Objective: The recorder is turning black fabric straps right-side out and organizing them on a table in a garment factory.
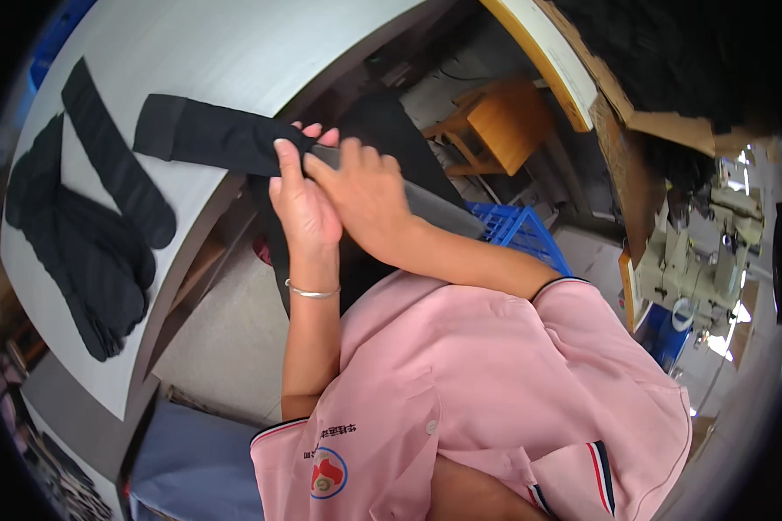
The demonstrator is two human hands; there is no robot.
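Both my hands meet just off the edge of a white table [235,52]. My left hand [300,208], with a thin bracelet on its wrist, grips the end of a long black sock [208,135] between thumb and fingers. That sock stretches from my hands back onto the table. My right hand [365,195] lies against the left one and pinches the same sock end where it meets a flat grey board [434,213] that runs under my right wrist. A pile of black socks [87,260] lies flat on the table to the left.
A blue plastic crate [521,230] stands on the floor beyond my right forearm, with a wooden stool [495,122] behind it. A pale machine [695,260] is at the far right and a dark heap of cloth [669,52] at the upper right.
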